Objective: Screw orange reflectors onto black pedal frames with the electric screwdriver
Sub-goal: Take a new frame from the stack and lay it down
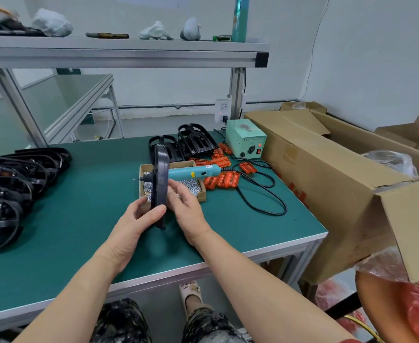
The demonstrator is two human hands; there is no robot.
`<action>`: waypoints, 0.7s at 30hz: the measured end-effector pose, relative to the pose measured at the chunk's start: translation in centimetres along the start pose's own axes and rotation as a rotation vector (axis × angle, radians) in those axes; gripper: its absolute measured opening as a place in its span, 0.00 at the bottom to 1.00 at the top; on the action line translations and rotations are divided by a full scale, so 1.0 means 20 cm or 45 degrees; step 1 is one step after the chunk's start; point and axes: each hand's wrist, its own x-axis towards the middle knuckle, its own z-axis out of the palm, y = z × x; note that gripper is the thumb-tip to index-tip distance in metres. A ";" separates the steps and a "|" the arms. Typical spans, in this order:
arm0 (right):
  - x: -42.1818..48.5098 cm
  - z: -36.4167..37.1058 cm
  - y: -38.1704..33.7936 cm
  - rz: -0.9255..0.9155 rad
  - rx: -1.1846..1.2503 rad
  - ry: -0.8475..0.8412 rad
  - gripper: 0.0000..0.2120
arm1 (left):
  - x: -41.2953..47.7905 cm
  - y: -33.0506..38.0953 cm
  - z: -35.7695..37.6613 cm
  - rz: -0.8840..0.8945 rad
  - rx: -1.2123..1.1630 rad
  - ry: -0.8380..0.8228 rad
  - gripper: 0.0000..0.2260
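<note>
Left hand [139,219] pinches the frame [160,177] upright, likely baring its face for a reflector, right hand [188,206] blurred, grip unclear, screwdriver [193,172] parked across the screw box [201,193], reflectors [222,180] waiting within reach.

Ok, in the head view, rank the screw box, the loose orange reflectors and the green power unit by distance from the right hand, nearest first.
From the right hand:
1. screw box, just behind the fingers.
2. orange reflectors, beyond the box, to the right.
3. green power unit, at the table's back right.
</note>
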 end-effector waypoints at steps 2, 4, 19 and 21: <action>-0.01 0.01 -0.02 0.029 0.088 0.014 0.18 | -0.02 0.00 0.00 0.017 0.124 -0.017 0.44; -0.02 0.00 -0.04 0.047 0.160 0.062 0.20 | -0.03 -0.01 0.01 0.028 0.272 -0.008 0.37; 0.02 -0.11 -0.05 -0.001 0.149 0.664 0.18 | -0.06 -0.06 -0.07 0.281 1.081 0.067 0.48; 0.02 -0.11 -0.04 -0.028 0.057 0.724 0.09 | -0.06 -0.07 -0.06 0.299 1.165 0.061 0.48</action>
